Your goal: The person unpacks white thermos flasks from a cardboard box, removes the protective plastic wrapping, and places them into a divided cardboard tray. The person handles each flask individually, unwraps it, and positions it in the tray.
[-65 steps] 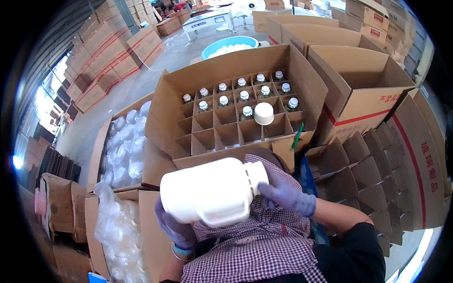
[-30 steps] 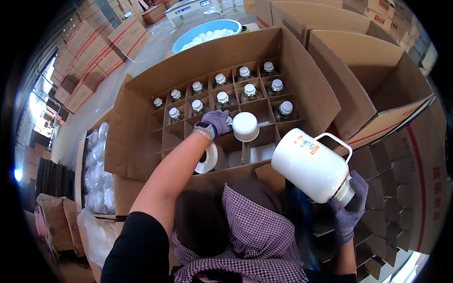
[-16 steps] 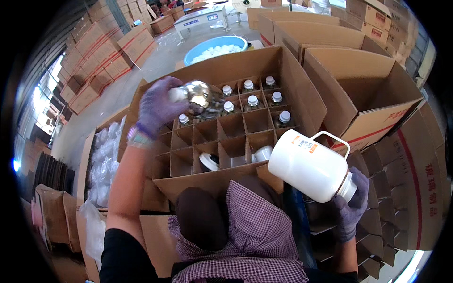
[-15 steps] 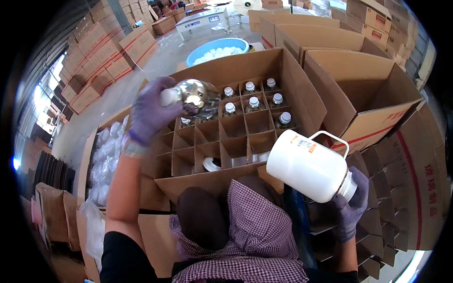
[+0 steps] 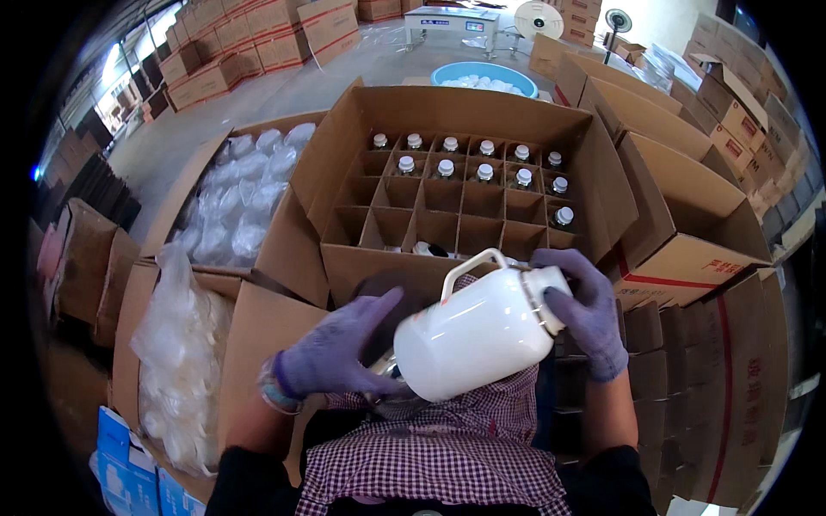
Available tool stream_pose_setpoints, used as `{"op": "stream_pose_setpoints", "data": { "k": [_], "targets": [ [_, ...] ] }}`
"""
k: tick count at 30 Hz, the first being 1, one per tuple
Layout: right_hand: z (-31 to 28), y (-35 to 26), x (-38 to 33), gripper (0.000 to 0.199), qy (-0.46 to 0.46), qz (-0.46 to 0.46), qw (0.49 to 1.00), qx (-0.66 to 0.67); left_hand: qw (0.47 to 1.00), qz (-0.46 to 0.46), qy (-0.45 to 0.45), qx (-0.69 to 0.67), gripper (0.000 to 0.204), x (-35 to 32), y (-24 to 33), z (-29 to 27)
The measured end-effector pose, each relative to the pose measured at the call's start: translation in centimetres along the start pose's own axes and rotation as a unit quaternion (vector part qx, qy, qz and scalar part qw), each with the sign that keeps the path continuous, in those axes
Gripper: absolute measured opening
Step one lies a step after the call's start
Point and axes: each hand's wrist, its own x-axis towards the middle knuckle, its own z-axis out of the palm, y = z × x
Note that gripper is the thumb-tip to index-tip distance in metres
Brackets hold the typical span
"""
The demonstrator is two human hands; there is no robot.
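Note:
A white jug (image 5: 473, 331) with a loop handle is tilted over my lap. My right hand (image 5: 585, 305) is closed around its neck end, at the right. Beside the jug's base is my left hand (image 5: 335, 348), thumb and fingers spread apart. A shiny silvery thing (image 5: 389, 368) shows in part between that hand and the jug; the rest is hidden. In front of me stands a carton (image 5: 465, 112) with cardboard dividers. Several glass bottles (image 5: 485, 174) with white caps fill cells toward its back and right. A white rounded item (image 5: 430, 249) sits in a front cell.
Left of the carton are boxes of clear plastic-wrapped pieces (image 5: 245, 202) and a bagged white lot (image 5: 185, 370). Open cartons (image 5: 688, 224) stand at the right, above folded dividers (image 5: 645, 378). A blue tub (image 5: 482, 73) of white pieces lies beyond.
My left hand has come down from over the carton toward my lap and no longer holds the silvery bottle up. My right hand has brought the jug leftward. The view has shifted.

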Motion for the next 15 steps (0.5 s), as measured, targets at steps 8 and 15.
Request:
{"op": "stream_pose_setpoints", "data": {
  "k": [8,15],
  "targets": [
    [5.7,11.9,-0.2,0.040,-0.051,0.192,0.980,0.012,0.987,-0.147,-0.065,-0.014,0.064,-8.5,-7.0,6.8],
    [4.4,8.0,-1.2,0.029,0.040,-0.155,0.939,-0.305,0.960,0.035,0.239,-0.140,0.057,-3.1,-6.5,9.1]
  ]
}}
